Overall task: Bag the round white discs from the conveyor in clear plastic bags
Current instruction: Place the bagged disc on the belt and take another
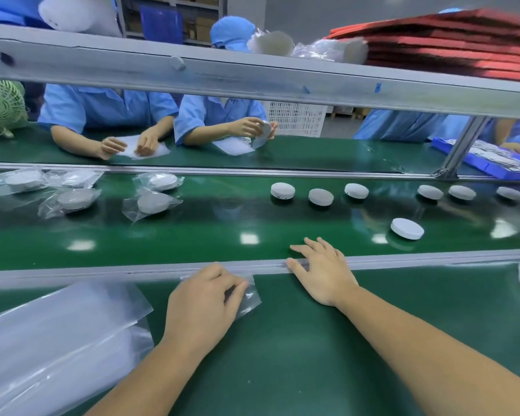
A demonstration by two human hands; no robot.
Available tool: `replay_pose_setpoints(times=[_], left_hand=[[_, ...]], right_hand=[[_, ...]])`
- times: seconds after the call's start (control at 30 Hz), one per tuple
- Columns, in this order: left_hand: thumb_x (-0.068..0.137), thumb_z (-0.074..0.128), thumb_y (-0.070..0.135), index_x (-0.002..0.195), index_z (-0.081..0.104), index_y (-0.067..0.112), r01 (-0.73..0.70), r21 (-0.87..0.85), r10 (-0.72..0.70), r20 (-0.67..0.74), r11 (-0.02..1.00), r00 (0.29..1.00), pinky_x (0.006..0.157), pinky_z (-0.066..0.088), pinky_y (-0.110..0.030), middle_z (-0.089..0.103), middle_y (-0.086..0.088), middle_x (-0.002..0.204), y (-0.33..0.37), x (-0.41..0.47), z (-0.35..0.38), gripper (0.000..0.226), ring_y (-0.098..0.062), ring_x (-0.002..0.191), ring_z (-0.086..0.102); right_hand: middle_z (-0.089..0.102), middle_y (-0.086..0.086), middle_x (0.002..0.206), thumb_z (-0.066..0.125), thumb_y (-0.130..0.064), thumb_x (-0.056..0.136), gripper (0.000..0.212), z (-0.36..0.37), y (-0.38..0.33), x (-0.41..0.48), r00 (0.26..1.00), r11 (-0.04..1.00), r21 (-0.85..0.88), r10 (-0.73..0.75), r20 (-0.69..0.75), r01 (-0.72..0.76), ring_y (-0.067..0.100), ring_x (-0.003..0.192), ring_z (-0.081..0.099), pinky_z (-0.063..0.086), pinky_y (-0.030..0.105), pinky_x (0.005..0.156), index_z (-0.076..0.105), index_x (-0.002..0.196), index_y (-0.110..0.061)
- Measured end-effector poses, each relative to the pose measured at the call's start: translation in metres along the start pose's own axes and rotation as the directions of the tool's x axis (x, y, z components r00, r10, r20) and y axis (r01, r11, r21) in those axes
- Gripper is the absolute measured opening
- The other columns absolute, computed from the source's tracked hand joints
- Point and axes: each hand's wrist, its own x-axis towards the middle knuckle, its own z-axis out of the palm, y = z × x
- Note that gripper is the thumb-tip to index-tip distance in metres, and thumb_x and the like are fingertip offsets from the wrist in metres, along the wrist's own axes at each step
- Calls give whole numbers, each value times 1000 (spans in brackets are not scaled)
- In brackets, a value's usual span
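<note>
Near surface (282, 340): a stack of plastic sheets (57, 340) lies at left. The left hand (201, 301) curls its fingers on a small clear bag (248, 295) beside the metal rail (102, 270). The right hand (321, 271) lies flat, fingers spread across the rail onto the conveyor (192, 232), holding nothing. The nearest disc (407, 228), round, white and unbagged, sits near, to its right. Six more discs (321, 196) line the far edge. Five bagged discs (152, 202) lie to the left. Workers (219, 115) sit opposite.
</note>
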Motion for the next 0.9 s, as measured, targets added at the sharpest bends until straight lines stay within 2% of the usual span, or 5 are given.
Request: replay_pose_setpoints(times=[0.17, 0.33, 0.5, 0.7, 0.9], left_hand=[[94, 49, 58, 89, 72, 45, -37, -53, 37, 16, 998, 999, 56, 42, -20, 55, 23, 81, 15, 12, 6, 27, -1, 80, 53], [98, 44, 59, 96, 72, 44, -125, -100, 134, 90, 987, 987, 71, 51, -28, 63, 25, 102, 66, 58, 22, 32, -2, 95, 56], [98, 44, 53, 94, 72, 40, -167, -95, 177, 105, 981, 979, 67, 54, -31, 71, 18, 98, 119, 95, 52, 31, -13, 90, 62], [95, 47, 58, 99, 72, 46, -160, -137, 169, 59, 978, 984, 59, 47, -25, 71, 23, 95, 131, 100, 75, 28, -6, 84, 64], [93, 51, 61, 97, 69, 50, -24, -223, 48, 100, 975, 994, 63, 44, -18, 68, 36, 103, 105, 101, 68, 22, 6, 93, 61]], right_hand=[[11, 1, 171, 5, -79, 90, 77, -25, 26, 3, 990, 993, -118, -6, -140, -11, 20, 158, 5, 11, 45, 124, 40, 150, -46], [11, 7, 171, 16, -76, 96, 70, -59, 85, 11, 974, 953, -205, 208, -94, -224, 27, 157, 8, 13, 50, 124, 32, 155, -44], [15, 7, 170, 30, -74, 96, 67, -84, 126, 16, 933, 909, -212, 340, -119, -359, 30, 156, 13, 21, 51, 120, 34, 155, -41], [10, 4, 171, 49, -62, 96, 77, -81, 174, 42, 877, 867, -138, 480, -23, -478, 32, 155, 15, 30, 51, 117, 17, 161, -36], [51, 5, 143, 52, -37, 105, 43, -67, 182, 67, 930, 927, -89, 356, -94, -364, 31, 118, 56, 47, 41, 93, 48, 147, -28]])
